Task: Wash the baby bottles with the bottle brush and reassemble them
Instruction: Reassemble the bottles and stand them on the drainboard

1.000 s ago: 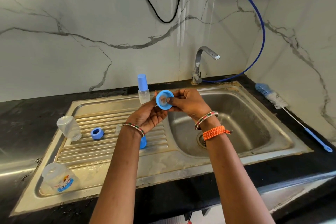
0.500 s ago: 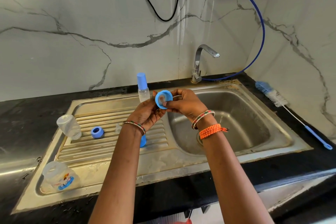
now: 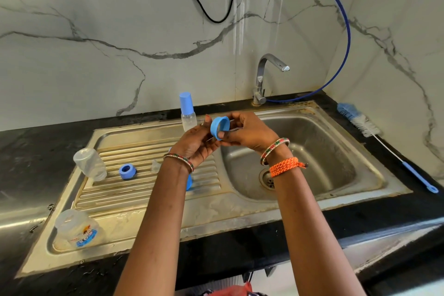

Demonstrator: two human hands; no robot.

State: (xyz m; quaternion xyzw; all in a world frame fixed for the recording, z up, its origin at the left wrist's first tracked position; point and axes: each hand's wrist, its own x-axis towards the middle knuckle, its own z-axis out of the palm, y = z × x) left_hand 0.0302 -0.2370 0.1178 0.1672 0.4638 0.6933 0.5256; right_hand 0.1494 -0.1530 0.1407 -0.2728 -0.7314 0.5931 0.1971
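Steel sink | both hands' fingers pinch blue ring

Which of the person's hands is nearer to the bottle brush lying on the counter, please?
Right. The right hand holds the blue ring over the basin, on the bottle brush's side; the left hand sits farther away, over the drainboard.

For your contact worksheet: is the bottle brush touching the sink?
Apart. The head view shows the brush on the dark counter, outside the sink rim.
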